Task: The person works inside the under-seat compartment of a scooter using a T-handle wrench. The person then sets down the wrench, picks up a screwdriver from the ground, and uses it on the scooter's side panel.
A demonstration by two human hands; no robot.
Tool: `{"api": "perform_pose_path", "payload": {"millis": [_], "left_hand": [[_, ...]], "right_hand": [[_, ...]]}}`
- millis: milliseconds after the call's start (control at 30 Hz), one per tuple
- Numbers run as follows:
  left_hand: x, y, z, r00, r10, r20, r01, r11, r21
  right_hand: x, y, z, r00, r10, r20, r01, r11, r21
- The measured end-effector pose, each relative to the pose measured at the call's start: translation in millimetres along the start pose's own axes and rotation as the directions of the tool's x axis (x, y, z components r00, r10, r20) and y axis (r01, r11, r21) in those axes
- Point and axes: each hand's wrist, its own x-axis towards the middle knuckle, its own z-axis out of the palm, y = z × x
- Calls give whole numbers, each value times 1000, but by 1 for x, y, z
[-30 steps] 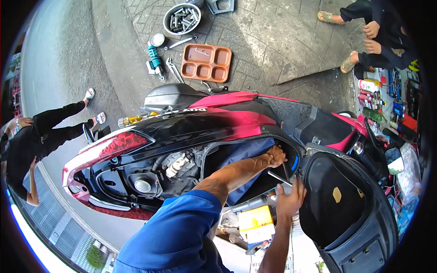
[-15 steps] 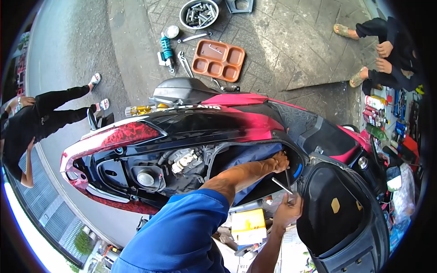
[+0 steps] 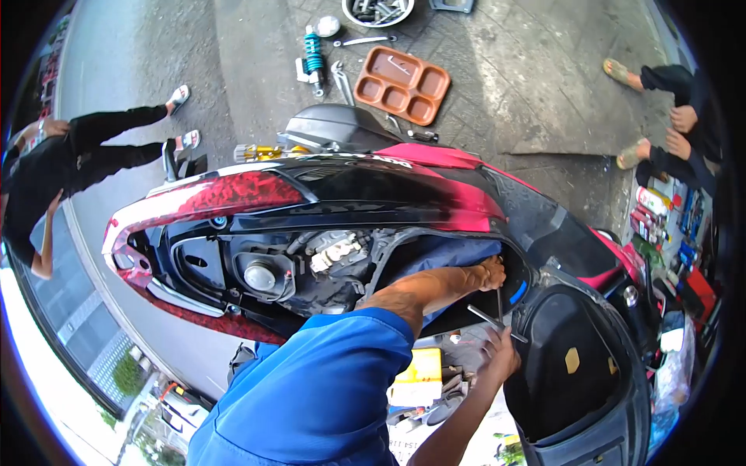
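Note:
A scooter (image 3: 365,194) lies across the view with its seat (image 3: 571,361) swung open. My left hand (image 3: 491,273) reaches into the underseat storage box (image 3: 522,272), its fingers closed around the far end of a T-handle wrench (image 3: 486,315). Beside the box's near rim, my right hand (image 3: 501,353) has its fingers closed at the wrench's crossbar. Dark blue cloth (image 3: 447,256) lies in the box under my left forearm. What the wrench tip meets is hidden by my left hand.
Beyond the scooter are a brown compartment tray (image 3: 423,81), a teal shock absorber (image 3: 313,62), an adjustable wrench (image 3: 342,81) and a bowl of sockets (image 3: 378,11). One person (image 3: 101,147) stands at left; another (image 3: 676,124) sits at right near bottles and tools.
The wrench's crossbar has turned and more of it shows on both sides of the shaft. My right hand has shifted on it. The whole view has moved slightly; my left hand stays in the box.

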Motion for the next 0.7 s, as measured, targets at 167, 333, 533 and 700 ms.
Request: {"api": "perform_pose_path", "payload": {"millis": [167, 333, 533, 700], "left_hand": [[18, 3, 25, 997, -45, 56, 45, 999, 2], [8, 5, 18, 1000, 24, 16, -26, 990, 135], [12, 6, 48, 996, 49, -74, -37, 988, 152], [13, 2, 18, 995, 36, -90, -33, 999, 30]], "right_hand": [[-18, 5, 7, 468, -878, 100, 402, 111, -909], [18, 25, 4, 881, -473, 19, 170, 278, -946], [40, 20, 5, 988, 156, -17, -155, 951, -268], [13, -9, 1, 944, 263, 198, -277, 960, 49]]}}
